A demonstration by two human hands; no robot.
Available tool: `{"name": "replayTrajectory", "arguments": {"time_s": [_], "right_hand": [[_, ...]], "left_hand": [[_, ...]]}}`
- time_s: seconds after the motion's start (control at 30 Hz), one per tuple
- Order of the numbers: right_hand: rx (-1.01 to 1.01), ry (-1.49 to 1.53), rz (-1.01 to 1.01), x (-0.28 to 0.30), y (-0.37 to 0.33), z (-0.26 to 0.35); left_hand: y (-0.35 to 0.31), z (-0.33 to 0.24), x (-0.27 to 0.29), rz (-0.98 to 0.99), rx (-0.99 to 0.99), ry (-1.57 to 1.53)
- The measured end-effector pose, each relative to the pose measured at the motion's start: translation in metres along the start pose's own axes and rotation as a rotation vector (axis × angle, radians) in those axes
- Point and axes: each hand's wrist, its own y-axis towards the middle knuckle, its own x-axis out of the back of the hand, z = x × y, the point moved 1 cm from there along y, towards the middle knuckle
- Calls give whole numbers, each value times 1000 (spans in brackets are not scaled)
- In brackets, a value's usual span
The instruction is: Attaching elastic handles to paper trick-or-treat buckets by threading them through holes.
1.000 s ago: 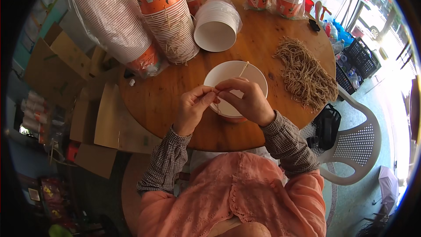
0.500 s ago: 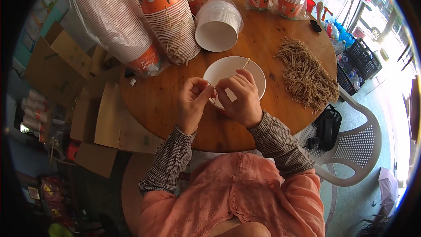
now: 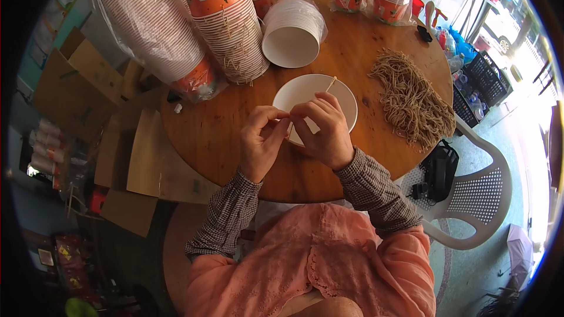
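Note:
Fingertips nearly meeting, my left hand [image 3: 259,140] and my right hand [image 3: 326,132] pinch a thin tan cord [image 3: 333,82]. One end of it pokes up past my right knuckles, and a short piece hangs between the two hands. The exact spot where the fingers meet is too small to make out. Just beyond and partly under my hands is a white paper tub [image 3: 294,90], its open mouth facing up. To the right, a loose heap of similar tan cords [image 3: 408,103] lies on the round wooden table [image 3: 352,53].
Behind the hands stand tall stacks of orange-and-white paper tubs [image 3: 229,35], one with cords draped on its side. A plastic-wrapped white tub stack [image 3: 292,44] lies tilted. Open cardboard boxes [image 3: 144,158] are at left; a white plastic chair [image 3: 479,199] holds a black bag [image 3: 440,170].
My left fingers have closed nearer to my right fingertips, and the left hand has turned slightly. The right hand, tub and cord heap stay almost the same.

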Motion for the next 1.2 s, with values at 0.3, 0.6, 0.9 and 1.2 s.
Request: {"name": "replayTrajectory", "arguments": {"time_s": [0.3, 0.6, 0.9, 1.2], "right_hand": [[-39, 122, 44, 3, 1, -1], [-19, 212, 107, 4, 4, 1], [119, 56, 83, 0, 2, -2], [34, 146, 45, 1, 4, 0]], "left_hand": [[6, 5, 10, 77, 177, -141], [9, 2, 28, 185, 498, -598], [7, 2, 29, 167, 529, -585], [4, -5, 23, 136, 467, -406]]}}
